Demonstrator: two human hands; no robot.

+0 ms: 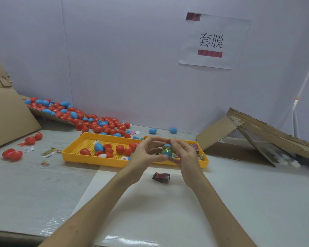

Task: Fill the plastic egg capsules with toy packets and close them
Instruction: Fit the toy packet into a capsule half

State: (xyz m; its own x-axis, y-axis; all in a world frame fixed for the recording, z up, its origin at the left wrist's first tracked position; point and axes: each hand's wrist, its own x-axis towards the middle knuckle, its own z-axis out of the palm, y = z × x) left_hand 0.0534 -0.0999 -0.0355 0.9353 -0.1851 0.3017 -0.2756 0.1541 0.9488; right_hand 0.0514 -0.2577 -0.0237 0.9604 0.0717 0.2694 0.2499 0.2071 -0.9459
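Head view: the right hand [185,155] curls its fingers [176,145] round a smooth blue egg capsule [166,153] stuffed with a shiny green packet [166,147]; the left hand [144,154] pinches it too.

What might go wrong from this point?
1. The packet pokes out of the capsule held between the left hand and right hand; closing now may pinch it and leave the halves unlatched.
2. A slip could drop the capsule into the tray among the other eggs.
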